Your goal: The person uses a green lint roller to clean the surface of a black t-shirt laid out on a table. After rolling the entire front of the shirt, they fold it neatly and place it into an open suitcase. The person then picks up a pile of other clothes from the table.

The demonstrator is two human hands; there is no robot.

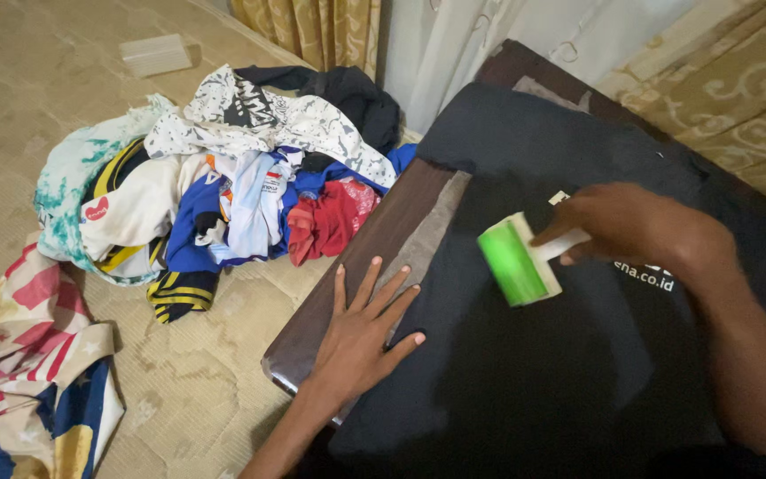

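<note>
The lint roller (518, 263) sits right at the fingertips of the right hand (636, 226) — fingers curled around its white handle, so it's gripped, w/ the green roller head sticking out to the left of the knuckles. The roller rests on the black garment (525, 372), approx in the middle of the spread cloth. Handle runs from the hand down-left toward the head, and the green drum's long axis goes crosswise to that, from upper-left to lower-right in the head view.

The left hand (361, 333) is flat, fingers spread, palm down, pressing at the garment's left edge where the cloth meets the dark wooden board (347, 275). The two hands are near each other but apart, the roller between them.

Edges — the garment's left border runs diagonally just beside the left hand, w/ a bare strip of board left of it. Plenty of black cloth lies below and to the upper right of the roller. Off the board, on the beige mattress (46, 80), there's a pile of clothes (232, 186) well apart from the roller, plus a flag-pattern cloth (28, 372) at the lower left and curtains (312, 27) at the top.
</note>
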